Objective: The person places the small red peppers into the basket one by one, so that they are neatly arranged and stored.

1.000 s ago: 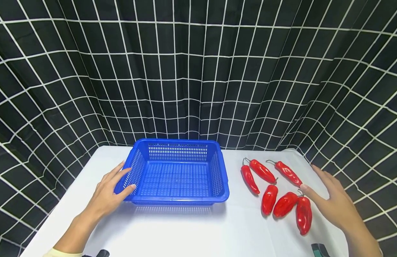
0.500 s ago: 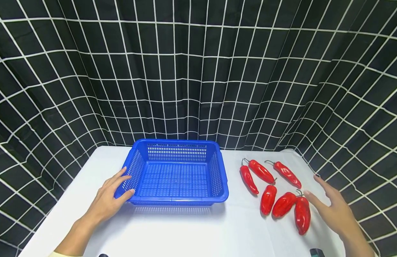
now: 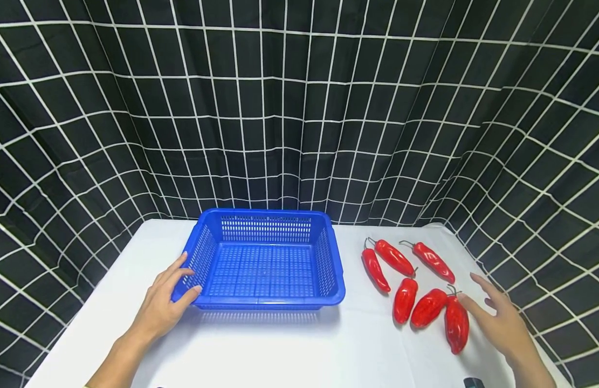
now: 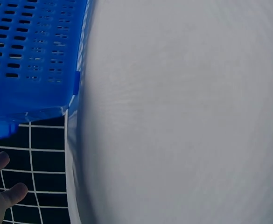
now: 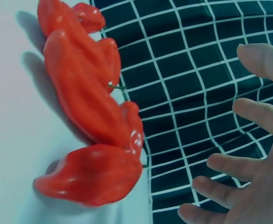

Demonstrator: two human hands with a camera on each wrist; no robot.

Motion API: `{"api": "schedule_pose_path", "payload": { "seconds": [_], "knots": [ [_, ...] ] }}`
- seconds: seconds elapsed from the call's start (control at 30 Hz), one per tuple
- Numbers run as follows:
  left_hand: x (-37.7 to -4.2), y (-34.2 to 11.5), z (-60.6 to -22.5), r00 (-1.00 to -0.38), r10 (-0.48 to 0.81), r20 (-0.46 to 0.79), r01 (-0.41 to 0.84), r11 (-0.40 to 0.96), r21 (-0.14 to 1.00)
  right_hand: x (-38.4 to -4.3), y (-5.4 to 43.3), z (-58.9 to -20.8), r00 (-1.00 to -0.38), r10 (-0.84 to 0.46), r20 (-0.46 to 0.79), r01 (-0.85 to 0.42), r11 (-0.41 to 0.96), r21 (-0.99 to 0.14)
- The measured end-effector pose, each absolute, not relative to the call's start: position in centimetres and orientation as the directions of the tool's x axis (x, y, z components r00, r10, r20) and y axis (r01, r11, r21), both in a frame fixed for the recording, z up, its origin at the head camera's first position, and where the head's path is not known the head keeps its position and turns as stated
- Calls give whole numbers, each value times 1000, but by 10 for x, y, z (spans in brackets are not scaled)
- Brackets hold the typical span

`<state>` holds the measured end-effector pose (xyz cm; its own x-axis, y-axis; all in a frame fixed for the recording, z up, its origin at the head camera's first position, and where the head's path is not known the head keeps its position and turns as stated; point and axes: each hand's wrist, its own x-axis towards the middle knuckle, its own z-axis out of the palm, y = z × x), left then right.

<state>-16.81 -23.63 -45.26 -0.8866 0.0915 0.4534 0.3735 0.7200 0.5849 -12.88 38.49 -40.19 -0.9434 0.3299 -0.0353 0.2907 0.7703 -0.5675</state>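
A blue slotted plastic basket stands with nothing in it on the left half of the white table. My left hand is at its left side, fingers relaxed and spread, fingertips right by the rim in the head view. In the left wrist view, two fingertips show below the basket's corner. Several glossy red peppers lie to the right, among them a front one and a slim back one. Beside the front pepper my right hand hovers with fingers spread, holding nothing; its thumb tip overlaps that pepper's stem end.
White cloth covers the table. Black curtain with a white grid rises behind and on both sides. A small dark object shows at the lower right edge of the head view. The peppers lie close together, some touching.
My right hand has shifted left and slightly down, closer to the front pepper. The left hand has settled slightly lower along the basket's side. Basket and peppers stay in place.
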Motion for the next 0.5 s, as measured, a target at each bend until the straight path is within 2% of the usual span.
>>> {"api": "schedule_pose_path", "payload": {
  "seconds": [0.27,0.5],
  "knots": [
    [-169,-236,-456,-887,57,459,370,681,632,-132,392,-417,-903,401,-155,406,678,-613],
    [-167,-235,-455,-899,50,435,352,672,651,-134,399,-433,-886,406,-223,450,636,-627]
  ]
}}
